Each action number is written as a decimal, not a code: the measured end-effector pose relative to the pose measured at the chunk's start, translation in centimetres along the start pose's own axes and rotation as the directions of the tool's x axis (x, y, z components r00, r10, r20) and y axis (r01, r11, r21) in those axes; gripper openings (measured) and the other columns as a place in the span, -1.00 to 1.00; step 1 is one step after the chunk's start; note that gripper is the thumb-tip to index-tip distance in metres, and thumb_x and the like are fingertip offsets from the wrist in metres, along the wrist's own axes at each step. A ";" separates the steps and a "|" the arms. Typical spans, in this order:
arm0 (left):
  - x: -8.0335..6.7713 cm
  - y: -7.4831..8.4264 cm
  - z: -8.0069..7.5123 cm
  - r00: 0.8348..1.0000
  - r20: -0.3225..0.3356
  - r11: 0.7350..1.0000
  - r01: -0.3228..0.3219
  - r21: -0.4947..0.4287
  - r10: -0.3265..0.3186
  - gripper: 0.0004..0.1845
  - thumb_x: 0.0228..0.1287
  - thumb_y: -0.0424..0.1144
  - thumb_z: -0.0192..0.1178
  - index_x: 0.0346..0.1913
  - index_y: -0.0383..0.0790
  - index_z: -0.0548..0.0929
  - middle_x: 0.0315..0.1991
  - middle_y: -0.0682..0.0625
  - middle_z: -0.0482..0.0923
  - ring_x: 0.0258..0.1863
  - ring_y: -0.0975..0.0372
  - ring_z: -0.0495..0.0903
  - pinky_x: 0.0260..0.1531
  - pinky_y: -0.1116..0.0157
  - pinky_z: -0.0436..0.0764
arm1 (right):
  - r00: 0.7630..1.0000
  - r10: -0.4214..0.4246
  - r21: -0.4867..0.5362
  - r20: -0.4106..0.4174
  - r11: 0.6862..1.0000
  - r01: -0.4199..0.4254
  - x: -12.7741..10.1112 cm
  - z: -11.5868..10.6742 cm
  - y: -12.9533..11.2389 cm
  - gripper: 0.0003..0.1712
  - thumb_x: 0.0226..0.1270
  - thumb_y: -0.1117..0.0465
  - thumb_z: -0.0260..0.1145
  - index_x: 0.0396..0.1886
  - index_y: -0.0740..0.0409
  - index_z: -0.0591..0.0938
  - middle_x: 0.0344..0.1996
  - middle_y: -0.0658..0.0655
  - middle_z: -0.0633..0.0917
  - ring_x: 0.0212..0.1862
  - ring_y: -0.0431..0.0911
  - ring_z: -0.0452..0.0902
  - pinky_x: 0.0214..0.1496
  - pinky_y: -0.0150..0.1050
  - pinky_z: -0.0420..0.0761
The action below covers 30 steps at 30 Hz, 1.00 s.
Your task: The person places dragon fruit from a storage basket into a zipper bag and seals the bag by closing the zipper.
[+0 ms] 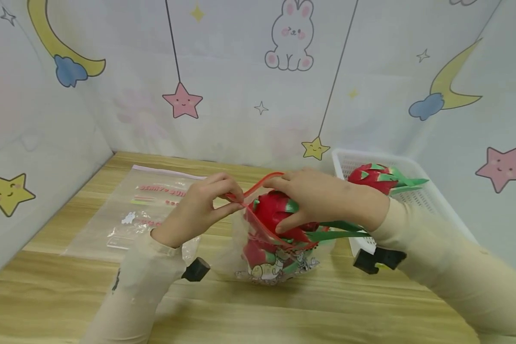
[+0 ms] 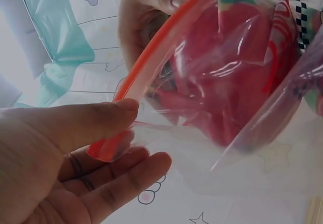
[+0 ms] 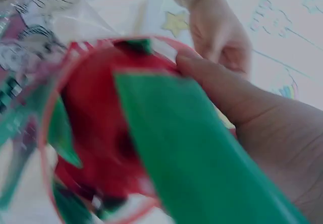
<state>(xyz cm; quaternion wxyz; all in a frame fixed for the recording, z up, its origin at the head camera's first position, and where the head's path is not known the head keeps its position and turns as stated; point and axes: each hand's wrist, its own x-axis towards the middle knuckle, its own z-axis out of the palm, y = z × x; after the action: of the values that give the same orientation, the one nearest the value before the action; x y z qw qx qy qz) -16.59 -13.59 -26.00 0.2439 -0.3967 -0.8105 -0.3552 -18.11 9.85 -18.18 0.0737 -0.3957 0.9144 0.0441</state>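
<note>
On the wood table (image 1: 284, 306) in the middle, my left hand (image 1: 198, 210) pinches the bag's (image 1: 279, 267) red rim. My right hand (image 1: 322, 196) grips the dragon fruit (image 1: 273, 212) going in.

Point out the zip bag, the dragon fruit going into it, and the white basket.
zip bag (image 1: 279, 274): head view, its printed lower front.
dragon fruit (image 1: 271, 212): head view, its red skin at the bag's mouth.
basket (image 1: 430, 200): head view, its right wall.
</note>
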 end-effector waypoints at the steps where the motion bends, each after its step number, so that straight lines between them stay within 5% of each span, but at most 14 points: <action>1: 0.0 -0.1 0.0 1.000 0.003 1.000 0.002 -0.003 -0.002 -0.79 -0.02 -0.49 0.41 -0.37 -0.22 0.60 -0.35 0.02 0.55 -0.32 0.27 0.63 -0.21 0.33 0.69 | 1.000 -0.007 0.037 0.016 0.999 0.006 -0.1 -0.1 0.3 -0.05 0.06 -0.24 0.44 0.39 0.02 0.32 0.04 0.03 0.61 0.01 -0.09 0.54 -0.01 -0.21 0.66; 5: -0.1 -0.2 -0.2 1.000 0.007 1.000 0.000 -0.003 0.000 -0.79 -0.02 -0.49 0.42 -0.37 -0.22 0.59 -0.36 0.02 0.55 -0.32 0.27 0.63 -0.21 0.33 0.69 | 0.997 -0.001 0.132 0.082 0.991 -0.010 -0.6 -0.7 1.2 -0.05 0.08 -0.15 0.47 0.42 0.00 0.28 0.04 0.00 0.59 -0.01 -0.13 0.53 -0.05 -0.26 0.67; 16: 0.0 -0.4 0.0 0.998 -0.019 0.999 -0.052 0.007 0.052 -0.78 -0.03 -0.50 0.42 -0.39 -0.22 0.58 -0.37 0.03 0.53 -0.33 0.27 0.62 -0.24 0.33 0.69 | 1.000 -0.005 0.055 0.014 0.998 0.004 -1.1 -0.1 0.9 -0.10 0.08 -0.12 0.47 0.37 0.08 0.34 0.04 0.08 0.60 0.00 -0.06 0.54 -0.06 -0.21 0.69; 23: 0.0 -0.6 0.2 0.994 -0.056 0.995 -0.094 -0.010 0.094 -0.76 -0.05 -0.54 0.41 -0.40 -0.21 0.59 -0.37 0.04 0.54 -0.34 0.28 0.61 -0.26 0.33 0.69 | 0.997 -0.048 0.073 0.052 0.996 0.044 -0.6 -0.3 1.3 -0.16 0.14 -0.11 0.43 0.36 0.05 0.33 -0.06 0.04 0.62 -0.04 -0.09 0.54 -0.07 -0.26 0.67; 30: 0.0 -0.6 0.3 0.988 -0.106 0.992 -0.120 -0.040 0.116 -0.74 -0.08 -0.55 0.42 -0.39 -0.21 0.59 -0.35 0.02 0.55 -0.32 0.27 0.61 -0.19 0.50 0.62 | 0.996 -0.003 0.066 0.086 0.998 -0.003 -0.3 -0.4 0.7 -0.10 0.13 -0.12 0.43 0.40 0.05 0.29 0.04 0.08 0.60 0.06 -0.05 0.50 -0.05 -0.20 0.69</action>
<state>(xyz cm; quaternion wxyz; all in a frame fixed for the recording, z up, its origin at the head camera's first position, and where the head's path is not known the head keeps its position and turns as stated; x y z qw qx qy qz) -17.14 -13.64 -26.38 0.2968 -0.4307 -0.7635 -0.3788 -18.51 10.47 -17.72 0.1258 -0.3907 0.9114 0.0308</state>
